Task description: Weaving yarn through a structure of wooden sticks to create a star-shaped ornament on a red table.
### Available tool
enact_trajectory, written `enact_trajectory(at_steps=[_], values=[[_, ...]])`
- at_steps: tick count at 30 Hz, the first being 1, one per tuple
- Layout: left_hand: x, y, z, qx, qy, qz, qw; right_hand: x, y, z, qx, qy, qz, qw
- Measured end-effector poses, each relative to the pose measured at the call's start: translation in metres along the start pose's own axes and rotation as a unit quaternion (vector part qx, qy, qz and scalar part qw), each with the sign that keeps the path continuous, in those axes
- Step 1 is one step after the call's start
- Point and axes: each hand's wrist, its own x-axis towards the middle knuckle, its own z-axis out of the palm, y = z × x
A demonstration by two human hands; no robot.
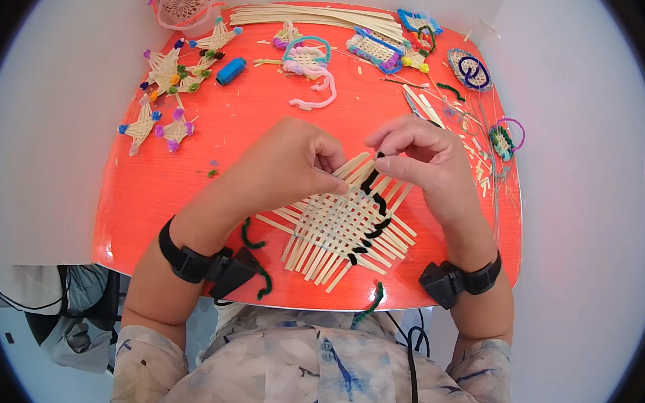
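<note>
Woven strip mat [338, 219] at frame centre, on red table [155, 234]. Right hand [432, 156], right of centre: grip clamped on upper end of black fuzzy wire [379, 205]. Left hand [287, 163] at mat's upper edge; can't tell if its grip pinches a strip. Step looks like lacing wire along mat's right side; next probably calls for threading the end between strips, pulling snug.

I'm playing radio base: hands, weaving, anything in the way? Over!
Right hand pinching black fuzzy strand; left hand at upper edge of woven mat. Strand laced down mat's right side. Green fuzzy pieces nearby, off mat.
</note>
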Motion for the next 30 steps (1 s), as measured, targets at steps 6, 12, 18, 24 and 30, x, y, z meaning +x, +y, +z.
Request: enact_trajectory(at_steps=[6,12,18,24,30], values=[[0.0,0.0,0.0,-0.024,-0.033,0.05,0.998,-0.001,-0.004,-0.011,0.119,-0.099,0.072,0.985],[-0.002,0.002,0.002,0.012,-0.048,0.074,0.996,-0.006,-0.016,-0.011,-0.041,-0.12,-0.014,0.992],[0.0,-0.004,0.0,0.002,-0.046,0.093,0.995,-0.002,-0.002,-0.013,0.206,-0.079,0.207,0.953],[0.002,-0.008,0.002,-0.01,-0.046,0.133,0.99,0.003,0.012,-0.02,0.293,-0.084,0.278,0.911],[0.004,-0.012,0.003,0.0,-0.053,0.124,0.991,-0.001,0.007,-0.012,0.259,-0.09,0.235,0.933]])
